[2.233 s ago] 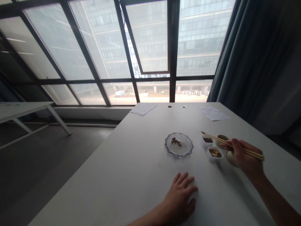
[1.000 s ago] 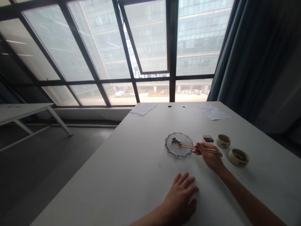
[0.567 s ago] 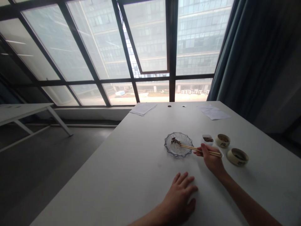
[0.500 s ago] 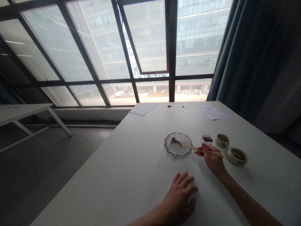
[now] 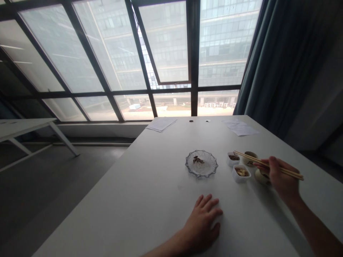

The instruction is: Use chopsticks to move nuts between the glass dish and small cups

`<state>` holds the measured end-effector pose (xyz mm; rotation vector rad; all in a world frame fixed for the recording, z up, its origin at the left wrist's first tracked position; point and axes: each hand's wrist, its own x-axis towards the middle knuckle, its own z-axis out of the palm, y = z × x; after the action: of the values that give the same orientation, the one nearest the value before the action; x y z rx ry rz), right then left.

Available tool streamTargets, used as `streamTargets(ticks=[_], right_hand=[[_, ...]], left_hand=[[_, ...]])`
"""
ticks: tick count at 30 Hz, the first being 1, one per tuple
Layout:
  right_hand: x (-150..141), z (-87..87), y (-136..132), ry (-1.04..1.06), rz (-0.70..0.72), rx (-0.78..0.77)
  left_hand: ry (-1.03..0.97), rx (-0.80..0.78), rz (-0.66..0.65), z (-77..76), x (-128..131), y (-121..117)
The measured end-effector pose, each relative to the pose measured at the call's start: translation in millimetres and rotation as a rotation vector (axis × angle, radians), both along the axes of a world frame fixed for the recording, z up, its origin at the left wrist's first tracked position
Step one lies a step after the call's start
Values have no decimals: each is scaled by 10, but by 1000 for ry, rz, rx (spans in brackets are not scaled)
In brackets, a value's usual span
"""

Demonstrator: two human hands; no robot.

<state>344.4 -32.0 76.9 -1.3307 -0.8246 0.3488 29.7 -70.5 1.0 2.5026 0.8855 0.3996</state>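
My right hand (image 5: pixel 284 178) is closed around a pair of wooden chopsticks (image 5: pixel 250 157), well to the right of a scalloped glass dish (image 5: pixel 207 171). I grip behind their midpoint, probably so the tips reach past my knuckles; no piece shows between them, and whether they touch anything I cannot tell. Two white plastic tubs, one of dark bits (image 5: pixel 232 164), one of paler chunks (image 5: pixel 241 178), sit just right of the dish, with two cream ceramic pots (image 5: pixel 248 163) farther right, grouped likely for easy reach. Dark, seed-like pieces (image 5: pixel 197 160) lie left of the dish's centre. My left hand (image 5: pixel 202 219) rests open on the white table (image 5: pixel 134 200), nearer me than the dish, holding nothing, perhaps to steady me.
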Motion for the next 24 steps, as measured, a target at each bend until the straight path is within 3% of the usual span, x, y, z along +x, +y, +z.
streamTargets(ticks=[7, 16, 24], right_hand=[[-92, 3, 4, -15, 63, 22], [-707, -285, 374, -82, 480, -118], [-845, -467, 605, -67, 473, -157]], left_hand=[[-7, -9, -5, -5, -12, 3], [15, -5, -5, 0, -4, 0], [1, 3, -12, -69, -2, 20]])
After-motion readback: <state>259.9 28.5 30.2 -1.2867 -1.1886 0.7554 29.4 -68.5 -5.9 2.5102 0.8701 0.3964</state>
